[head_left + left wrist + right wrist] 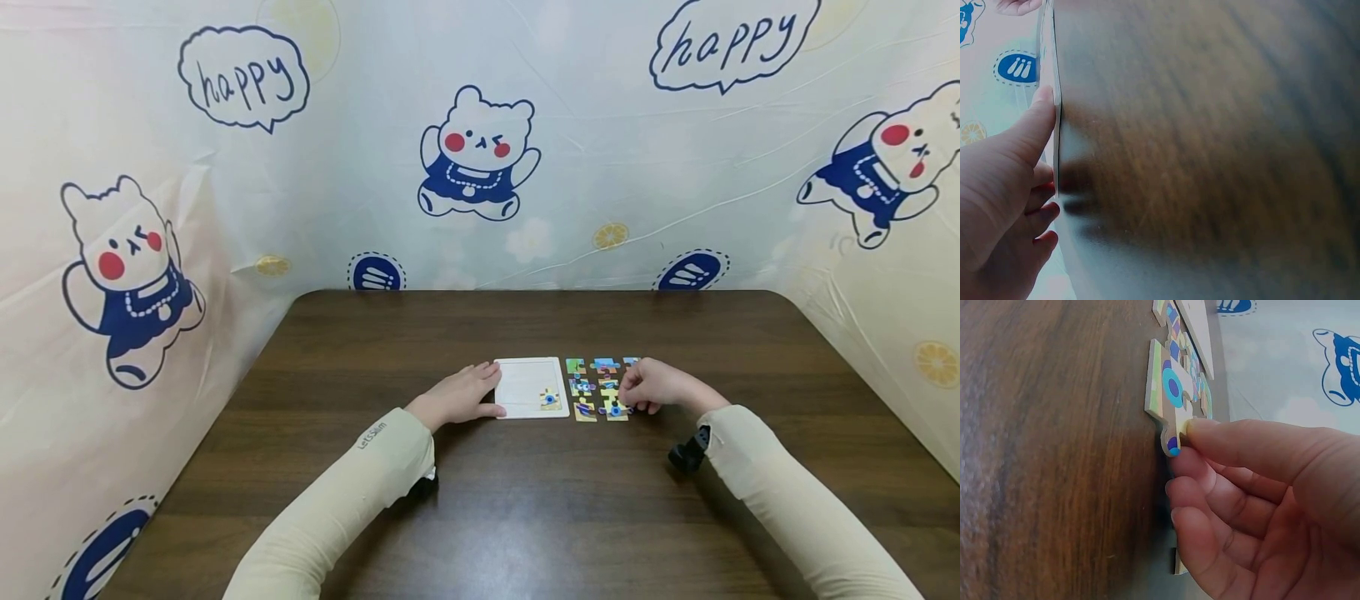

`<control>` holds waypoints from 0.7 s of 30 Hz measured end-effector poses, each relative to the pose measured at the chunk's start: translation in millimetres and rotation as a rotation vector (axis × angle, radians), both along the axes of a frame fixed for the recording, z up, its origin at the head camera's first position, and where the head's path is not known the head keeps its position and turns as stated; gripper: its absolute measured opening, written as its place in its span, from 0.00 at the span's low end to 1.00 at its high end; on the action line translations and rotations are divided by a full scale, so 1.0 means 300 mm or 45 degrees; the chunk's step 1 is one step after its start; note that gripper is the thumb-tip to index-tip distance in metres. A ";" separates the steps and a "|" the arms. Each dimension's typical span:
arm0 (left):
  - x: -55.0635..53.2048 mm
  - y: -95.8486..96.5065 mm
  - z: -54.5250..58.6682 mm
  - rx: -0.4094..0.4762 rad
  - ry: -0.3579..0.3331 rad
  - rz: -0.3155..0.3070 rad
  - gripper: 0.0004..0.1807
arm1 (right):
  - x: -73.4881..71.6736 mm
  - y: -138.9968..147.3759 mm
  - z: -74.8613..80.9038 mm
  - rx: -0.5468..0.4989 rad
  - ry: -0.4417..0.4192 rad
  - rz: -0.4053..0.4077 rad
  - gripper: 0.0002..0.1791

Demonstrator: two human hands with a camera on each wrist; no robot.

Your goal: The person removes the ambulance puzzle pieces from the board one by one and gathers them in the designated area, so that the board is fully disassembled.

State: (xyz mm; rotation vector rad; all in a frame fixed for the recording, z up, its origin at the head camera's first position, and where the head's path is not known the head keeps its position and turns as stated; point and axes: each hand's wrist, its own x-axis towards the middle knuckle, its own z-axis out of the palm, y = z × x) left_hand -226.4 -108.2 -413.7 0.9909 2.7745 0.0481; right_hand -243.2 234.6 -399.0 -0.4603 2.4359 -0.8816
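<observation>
A white puzzle tray (522, 382) lies on the table, with one yellow puzzle piece with a blue circle in its lower right corner. My left hand (461, 395) rests at the tray's left edge, fingers and thumb spread fairly straight along it. To the right of the tray, my right hand (663, 386) bends over the loose pieces. Its thumb and curled index finger pinch a puzzle piece (1171, 387) by its tab; this piece is yellowish with a blue ring. The other right-hand fingers curl below and hold nothing visible.
Several loose puzzle pieces (576, 367) lie in rows beside the tray, some partly hidden by the right hand. All stand on a dark brown wooden table (495, 500). Behind it hangs a pale cloth (360, 167) printed with bears.
</observation>
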 end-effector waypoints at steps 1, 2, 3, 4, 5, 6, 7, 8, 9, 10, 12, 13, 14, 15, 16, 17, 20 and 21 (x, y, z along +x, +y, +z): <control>0.000 0.000 -0.001 -0.004 0.001 0.002 0.41 | -0.001 0.000 -0.001 0.005 -0.002 -0.004 0.05; 0.000 0.001 -0.002 -0.005 0.001 0.005 0.41 | -0.001 0.000 -0.002 0.009 -0.005 -0.009 0.05; 0.001 0.001 -0.003 -0.007 0.000 0.007 0.41 | -0.002 -0.001 -0.003 0.010 -0.004 -0.004 0.06; 0.000 0.001 -0.003 -0.011 -0.002 0.010 0.41 | -0.002 -0.002 -0.002 0.009 -0.004 -0.002 0.06; 0.001 0.001 -0.003 -0.018 -0.002 0.012 0.41 | -0.002 -0.002 -0.002 0.009 -0.005 -0.004 0.06; 0.001 0.001 -0.003 -0.018 -0.002 0.014 0.41 | -0.002 -0.002 -0.002 0.009 -0.006 -0.007 0.06; 0.001 0.001 -0.003 -0.013 -0.001 0.012 0.41 | -0.002 -0.002 -0.001 0.009 -0.005 -0.006 0.06; 0.001 0.000 -0.003 -0.014 -0.001 0.013 0.41 | -0.001 -0.001 0.000 0.010 -0.003 -0.004 0.06; 0.000 0.000 -0.003 -0.017 0.000 0.011 0.41 | -0.001 -0.002 0.001 0.010 0.000 0.000 0.06; 0.000 0.000 -0.003 -0.020 0.002 0.010 0.41 | 0.000 -0.001 0.002 0.012 -0.002 -0.007 0.06; 0.000 0.000 -0.003 -0.020 0.006 0.006 0.41 | 0.001 -0.001 0.003 0.013 -0.001 -0.009 0.06; 0.000 -0.001 -0.002 -0.018 0.007 0.005 0.41 | 0.001 -0.001 0.003 0.012 0.002 -0.007 0.06; 0.000 -0.001 -0.003 -0.023 0.008 0.005 0.41 | 0.001 -0.001 0.003 0.013 0.004 -0.005 0.06; 0.000 -0.001 -0.003 -0.020 0.008 0.005 0.41 | 0.001 -0.001 0.002 0.011 0.005 -0.003 0.06; 0.001 -0.001 -0.002 -0.019 0.007 0.006 0.41 | 0.000 -0.001 0.001 0.010 0.005 -0.003 0.06; 0.001 -0.001 -0.001 -0.015 0.006 0.007 0.41 | 0.000 -0.001 0.000 0.009 0.004 -0.006 0.06; 0.003 0.001 0.001 -0.013 0.001 0.013 0.41 | -0.001 0.000 -0.001 0.013 0.003 -0.009 0.06; 0.003 0.001 0.001 -0.011 -0.001 0.015 0.41 | -0.001 0.000 -0.002 0.013 0.003 -0.011 0.06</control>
